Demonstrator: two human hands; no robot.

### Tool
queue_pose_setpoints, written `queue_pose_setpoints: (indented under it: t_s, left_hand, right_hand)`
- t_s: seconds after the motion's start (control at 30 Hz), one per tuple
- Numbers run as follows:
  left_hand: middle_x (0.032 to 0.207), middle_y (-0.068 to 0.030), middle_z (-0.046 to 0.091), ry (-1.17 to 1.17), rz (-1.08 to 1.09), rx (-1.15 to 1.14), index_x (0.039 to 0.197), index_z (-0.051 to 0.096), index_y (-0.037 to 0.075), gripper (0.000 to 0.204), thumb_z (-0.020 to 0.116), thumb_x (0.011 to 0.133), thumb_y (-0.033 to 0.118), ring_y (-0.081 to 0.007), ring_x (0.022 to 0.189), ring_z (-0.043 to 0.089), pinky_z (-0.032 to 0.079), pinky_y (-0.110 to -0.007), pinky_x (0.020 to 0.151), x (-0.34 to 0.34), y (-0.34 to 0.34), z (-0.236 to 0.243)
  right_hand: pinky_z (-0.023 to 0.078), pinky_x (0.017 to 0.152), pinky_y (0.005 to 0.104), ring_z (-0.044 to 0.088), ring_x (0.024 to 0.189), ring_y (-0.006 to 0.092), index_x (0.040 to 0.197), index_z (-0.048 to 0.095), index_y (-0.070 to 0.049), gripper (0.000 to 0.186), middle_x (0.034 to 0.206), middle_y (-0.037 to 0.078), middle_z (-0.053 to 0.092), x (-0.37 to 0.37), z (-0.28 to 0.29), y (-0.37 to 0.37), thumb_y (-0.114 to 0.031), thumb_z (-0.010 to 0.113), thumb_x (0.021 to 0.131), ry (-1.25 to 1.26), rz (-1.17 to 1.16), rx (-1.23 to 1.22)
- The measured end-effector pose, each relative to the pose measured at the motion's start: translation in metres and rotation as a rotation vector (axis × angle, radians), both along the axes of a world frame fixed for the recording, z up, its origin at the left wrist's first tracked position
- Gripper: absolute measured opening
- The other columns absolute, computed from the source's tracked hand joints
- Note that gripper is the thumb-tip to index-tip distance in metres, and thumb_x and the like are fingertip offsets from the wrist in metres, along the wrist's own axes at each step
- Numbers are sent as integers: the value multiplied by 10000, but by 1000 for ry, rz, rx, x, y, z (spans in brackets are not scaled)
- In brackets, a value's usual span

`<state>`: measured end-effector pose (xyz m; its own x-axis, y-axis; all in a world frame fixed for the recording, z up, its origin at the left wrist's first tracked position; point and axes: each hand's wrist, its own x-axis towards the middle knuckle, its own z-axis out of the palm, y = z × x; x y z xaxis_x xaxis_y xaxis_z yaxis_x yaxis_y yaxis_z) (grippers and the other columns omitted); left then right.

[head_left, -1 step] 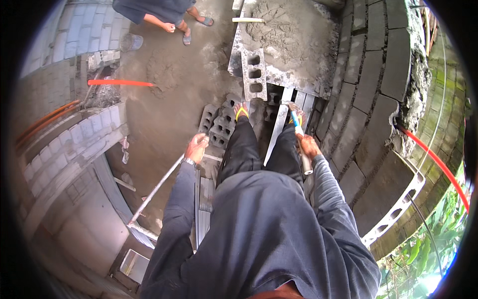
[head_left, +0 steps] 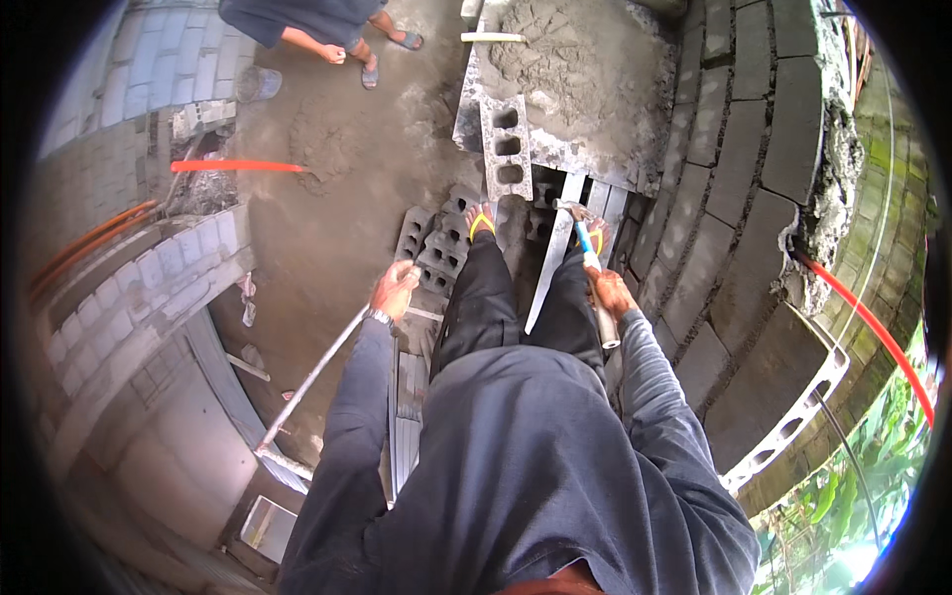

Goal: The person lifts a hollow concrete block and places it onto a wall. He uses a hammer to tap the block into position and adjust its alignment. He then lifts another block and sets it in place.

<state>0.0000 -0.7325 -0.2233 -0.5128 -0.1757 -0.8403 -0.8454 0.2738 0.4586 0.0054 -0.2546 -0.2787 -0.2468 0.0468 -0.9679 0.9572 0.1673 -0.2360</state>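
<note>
My left hand (head_left: pixel 395 290) is closed at the pale metal rail (head_left: pixel 315 374), apparently gripping it. My right hand (head_left: pixel 609 293) is closed round a claw hammer (head_left: pixel 575 212) with a blue-and-white handle; a pale pipe-like piece (head_left: pixel 606 326) sticks out below the fist. The hammer head is over a long pale strip (head_left: pixel 543 288) beside my right sandalled foot. My left foot, in a yellow sandal, is by several grey hollow blocks (head_left: pixel 441 263). Another block (head_left: pixel 506 147) lies ahead at the edge of a mortar-covered board (head_left: pixel 595 89).
A person in sandals (head_left: pixel 322 45) stands on wet floor at upper left, near a bucket (head_left: pixel 259 85). Block walls (head_left: pixel 734 149) rise at right and left (head_left: pixel 149 288). Orange conduits (head_left: pixel 866 317) curve out of the right wall; another (head_left: pixel 233 166) projects at left.
The hammer and my right hand have shifted very slightly. Otherwise the scene looks the same.
</note>
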Motion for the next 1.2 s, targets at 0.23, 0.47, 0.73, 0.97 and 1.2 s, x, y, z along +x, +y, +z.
queue_pose_setpoints:
  t_s: [0.23,0.47,0.73,0.97,1.2]
  left_hand:
    - [1294,-136,661,-55,-426,-89,1380,531,16,584,667,945,382,-198,1155,645,494,-320,985,-72,15,-160]
    - [1346,-181,630,-134,-644,-170,1357,541,-4,648,684,900,432,-256,1242,609,460,-366,1060,-105,69,-324]
    - [1376,-247,582,-112,-418,-357,1418,482,4,812,637,874,586,-360,1284,561,436,-415,1068,-124,115,-489]
    - [1400,-298,539,-205,-506,-384,1395,474,-72,845,530,922,626,-404,1309,522,398,-424,1102,-139,125,-544]
    - [1387,-281,556,-177,-677,-269,1364,493,-52,678,544,952,484,-394,1310,528,423,-428,1084,-137,106,-550]
  right_hand:
    - [477,463,286,542,530,114,1048,569,-71,367,684,-8,555,15,-70,-91,-388,708,929,-180,-301,-213]
    - [403,449,277,489,498,97,946,561,-79,243,663,-14,531,42,-179,-139,-142,773,846,-70,-557,-67]
    - [454,453,277,526,520,91,989,516,-57,242,688,-3,526,10,-329,-132,-122,723,882,73,-651,-17]
    - [431,397,279,497,448,117,963,536,-59,238,664,6,528,93,-326,-155,-116,748,872,-343,-658,-247]
    - [412,441,250,474,494,81,891,538,-108,215,652,-32,507,58,-310,-220,-115,753,877,-588,-1370,-516]
